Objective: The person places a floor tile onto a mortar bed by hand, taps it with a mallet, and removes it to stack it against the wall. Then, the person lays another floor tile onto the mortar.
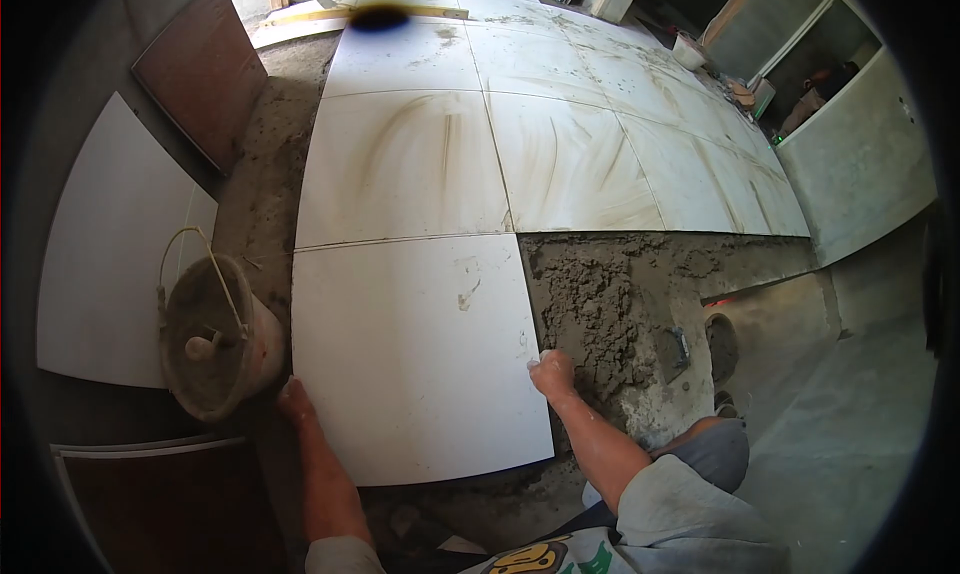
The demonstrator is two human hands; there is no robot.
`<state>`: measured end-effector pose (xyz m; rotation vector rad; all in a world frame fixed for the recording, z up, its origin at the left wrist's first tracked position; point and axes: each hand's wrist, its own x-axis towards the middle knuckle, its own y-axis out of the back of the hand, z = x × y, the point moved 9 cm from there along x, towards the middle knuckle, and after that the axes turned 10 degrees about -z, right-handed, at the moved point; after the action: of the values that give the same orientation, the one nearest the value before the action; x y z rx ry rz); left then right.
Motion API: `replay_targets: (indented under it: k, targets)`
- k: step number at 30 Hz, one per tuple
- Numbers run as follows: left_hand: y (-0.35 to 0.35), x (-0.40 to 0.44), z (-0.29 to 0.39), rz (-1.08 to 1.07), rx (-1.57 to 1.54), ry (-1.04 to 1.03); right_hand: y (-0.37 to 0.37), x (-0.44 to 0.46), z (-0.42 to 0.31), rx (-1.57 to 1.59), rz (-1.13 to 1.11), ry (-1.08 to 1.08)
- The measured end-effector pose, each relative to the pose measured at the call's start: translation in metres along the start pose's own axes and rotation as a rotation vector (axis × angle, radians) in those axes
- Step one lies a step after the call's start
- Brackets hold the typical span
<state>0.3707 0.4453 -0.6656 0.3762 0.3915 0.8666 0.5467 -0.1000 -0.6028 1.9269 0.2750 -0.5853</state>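
Note:
A large white floor tile (410,364) lies in front of me, its far edge along the row of laid tiles (400,164). My left hand (294,400) is closed at the tile's left edge, with its fingers partly hidden. On the opposite side, my right hand (553,373) grips the right edge with curled fingers. Rough wet mortar (590,304) spreads over the floor to the right of this tile. Close to my left hand stands a bucket (262,339) with grey contents and a pale round-ended handle in it.
A white tile (110,264) and a brown-backed tile (200,74) lean on the left wall; another dark panel (170,504) is lower left. A trowel-like tool (681,349) lies by the mortar. A yellow straightedge (420,13) rests far off. A person (815,99) is at the right doorway.

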Motion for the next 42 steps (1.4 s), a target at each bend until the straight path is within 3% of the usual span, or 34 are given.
replay_targets:
  k: [1, 5, 7, 9, 11, 12, 14, 16, 20, 22, 24, 26, 27, 28, 29, 31, 32, 33, 36, 39, 42]
  targets:
    - [0.000, -0.002, 0.001, -0.025, 0.047, 0.067, -0.001, 0.000, 0.001, 0.014, 0.001, 0.012]
    - [-0.005, 0.006, -0.003, -0.028, 0.058, 0.009, 0.005, -0.009, -0.011, -0.040, -0.029, -0.007]
    - [-0.014, 0.002, 0.033, -0.023, 0.283, 0.110, 0.003, -0.008, -0.015, -0.055, -0.028, -0.009]
    - [-0.035, 0.010, 0.095, -0.117, 0.318, 0.034, 0.008, -0.009, -0.022, -0.068, -0.026, 0.000]
    - [-0.045, 0.012, 0.147, -0.034, 0.283, -0.081, 0.011, -0.012, -0.026, -0.079, -0.116, -0.039]
    - [-0.044, -0.008, 0.182, -0.110, 0.370, 0.169, 0.005, -0.002, -0.019, -0.098, -0.038, 0.036]
    - [-0.061, -0.009, 0.182, -0.163, 0.519, -0.042, 0.002, 0.003, -0.018, -0.145, -0.077, 0.045]
    - [-0.067, -0.039, 0.180, -0.249, 0.460, 0.167, 0.001, 0.009, -0.022, -0.133, -0.099, 0.079]
    - [-0.101, -0.070, 0.132, -0.303, 0.539, 0.063, 0.010, 0.015, -0.028, -0.171, -0.077, 0.076]
    - [-0.121, -0.084, 0.140, -0.359, 0.778, 0.008, 0.009, 0.022, -0.034, -0.222, -0.197, 0.135]
    - [-0.142, -0.073, 0.121, -0.437, 0.872, -0.003, 0.015, 0.047, -0.033, -0.099, -0.135, 0.219]
    - [-0.159, -0.075, 0.128, -0.444, 0.788, -0.111, 0.048, 0.069, -0.050, -0.514, -0.299, 0.222]
    - [-0.169, -0.085, 0.134, -0.508, 0.739, -0.094, 0.092, 0.072, -0.059, -0.390, -0.156, 0.307]
    - [-0.177, -0.098, 0.142, -0.563, 0.702, -0.064, 0.147, 0.057, -0.077, -0.512, -0.044, 0.384]
    - [-0.181, -0.118, 0.157, -0.592, 0.825, -0.037, 0.178, 0.079, -0.062, -0.441, -0.186, 0.195]
    - [-0.188, -0.132, 0.155, -0.588, 0.950, -0.023, 0.259, 0.078, -0.067, -0.525, 0.126, 0.411]
    - [-0.192, -0.126, 0.140, -0.582, 0.942, -0.045, 0.291, 0.070, -0.060, -0.590, 0.034, 0.352]
    - [-0.191, -0.122, 0.139, -0.601, 0.936, -0.049, 0.322, 0.055, -0.054, -0.642, 0.221, 0.397]
    - [-0.195, -0.118, 0.132, -0.629, 0.974, -0.123, 0.367, -0.002, 0.009, -0.508, 0.315, 0.481]
    - [-0.202, -0.119, 0.133, -0.649, 0.996, -0.185, 0.354, -0.037, 0.134, -0.201, 0.235, 0.209]
    - [-0.195, -0.115, 0.125, -0.671, 0.929, -0.340, 0.275, -0.068, 0.292, -0.102, 0.072, -0.096]
